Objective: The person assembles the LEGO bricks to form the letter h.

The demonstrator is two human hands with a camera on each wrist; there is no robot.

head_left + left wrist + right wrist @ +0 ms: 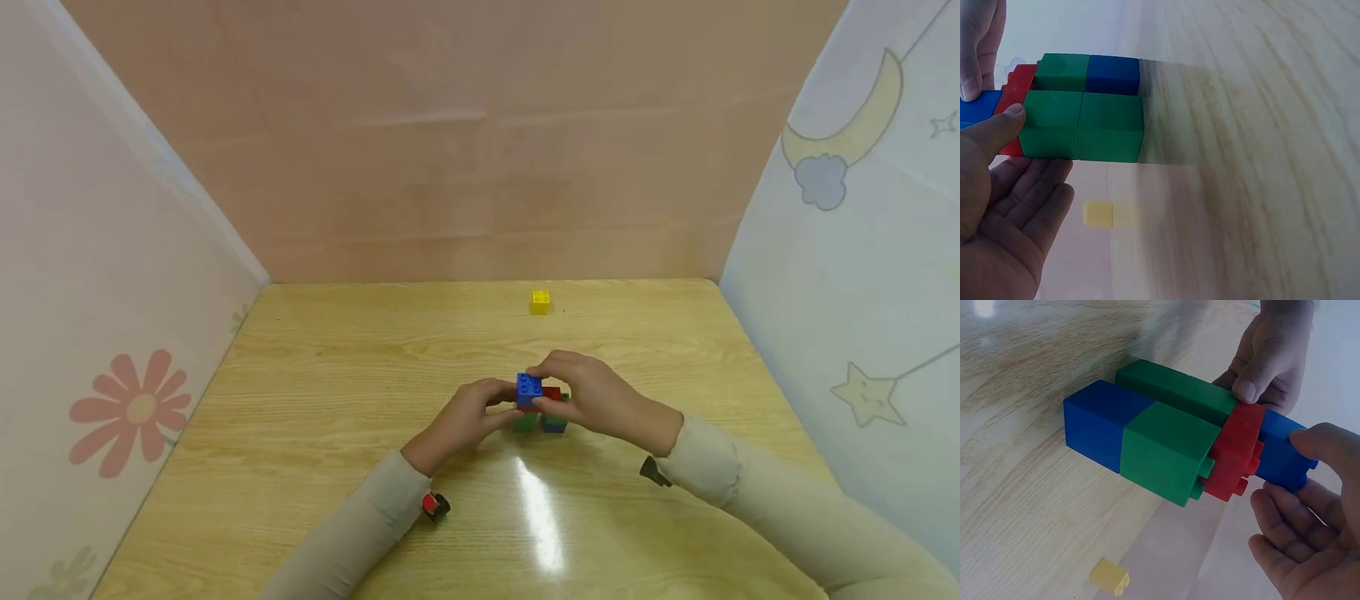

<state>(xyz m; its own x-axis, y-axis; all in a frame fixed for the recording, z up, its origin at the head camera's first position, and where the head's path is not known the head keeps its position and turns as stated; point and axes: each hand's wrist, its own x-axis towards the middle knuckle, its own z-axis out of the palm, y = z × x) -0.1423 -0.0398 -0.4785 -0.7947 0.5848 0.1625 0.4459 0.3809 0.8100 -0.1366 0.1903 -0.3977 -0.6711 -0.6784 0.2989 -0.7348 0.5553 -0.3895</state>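
Observation:
Two short stacks of toy building bricks stand side by side on the table: two green bricks (1112, 128) in one, a green brick (1169, 450) over a blue brick (1100, 425) in the other. A red brick (1232, 450) lies across their tops. My left hand (468, 414) pinches the red brick from the left, thumb near its seam with the upper green brick. Above it, my right hand (600, 396) grips a small blue brick (528, 387) between thumb and fingers. This brick sits against the red one at its left end; whether it is fully pressed on, I cannot tell.
A yellow brick (540, 302) stands alone near the table's back edge. Cloth walls enclose the wooden table (337, 358) at the back, left and right. Dark straps with small devices (435, 506) hang at both wrists.

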